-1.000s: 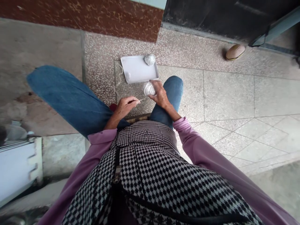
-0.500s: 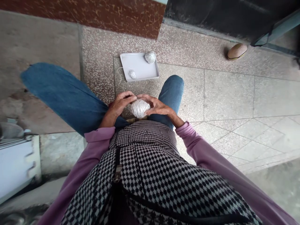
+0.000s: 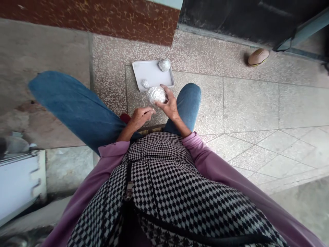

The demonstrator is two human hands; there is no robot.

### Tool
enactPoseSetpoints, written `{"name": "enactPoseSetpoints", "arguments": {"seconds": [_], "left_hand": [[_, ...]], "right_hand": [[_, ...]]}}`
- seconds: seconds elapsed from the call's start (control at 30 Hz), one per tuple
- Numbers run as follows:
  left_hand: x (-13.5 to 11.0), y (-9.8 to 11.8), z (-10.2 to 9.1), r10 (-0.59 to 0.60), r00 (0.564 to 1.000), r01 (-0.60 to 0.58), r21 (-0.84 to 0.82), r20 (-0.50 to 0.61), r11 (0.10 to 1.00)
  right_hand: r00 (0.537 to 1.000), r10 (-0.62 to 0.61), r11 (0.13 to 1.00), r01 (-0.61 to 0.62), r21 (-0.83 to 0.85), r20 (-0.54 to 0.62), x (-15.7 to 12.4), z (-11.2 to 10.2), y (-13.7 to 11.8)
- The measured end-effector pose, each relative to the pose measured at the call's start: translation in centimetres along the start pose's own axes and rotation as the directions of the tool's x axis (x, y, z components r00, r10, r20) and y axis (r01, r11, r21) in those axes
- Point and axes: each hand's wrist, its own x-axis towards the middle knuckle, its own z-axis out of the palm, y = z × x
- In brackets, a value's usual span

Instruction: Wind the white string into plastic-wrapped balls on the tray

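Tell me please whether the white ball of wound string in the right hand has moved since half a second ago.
Yes: the held string ball has moved forward, nearer to the shallow white rectangular tray.

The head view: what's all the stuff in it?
Speckled stone floor: 1, greyish, ahead
Shallow rectangular tray: 1, white, on that floor
Shiny ball of wound strands: 1, white, in the right hand
Smaller wound balls: 2, white, near opposite tray corners
Rounded object with yellow edge: 1, tan, far right
Marbled block: 1, reddish brown, top left
Smooth panel: 1, black, top right
Flat board: 1, white, left edge
Partly hidden thing: 1, red, beside left hand
Checked garment: 1, black and white, over lap
Jeans legs: 2, blue, spread apart
Long sleeves: 2, purple, both arms
Hands: 2, bare, before lap
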Motion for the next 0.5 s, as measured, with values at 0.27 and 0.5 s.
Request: {"name": "enactPoseSetpoints", "arguments": {"seconds": [0.27,0.5], "left_hand": [[-0.3,1.3,-1.2,-0.004,0.999,0.007,0.068,-0.039,0.998],[0.2,1.5,-1.8,-0.077,0.981,0.058,-0.108,-0.179,0.992]], "right_hand": [[0.958,0.233,0.897,-0.144,-0.417,0.170,-0.7,-1.1,-0.3],[0.870,0.232,0.965,-0.147,-0.219,0.436,-2.7,-3.4,0.6]]}}
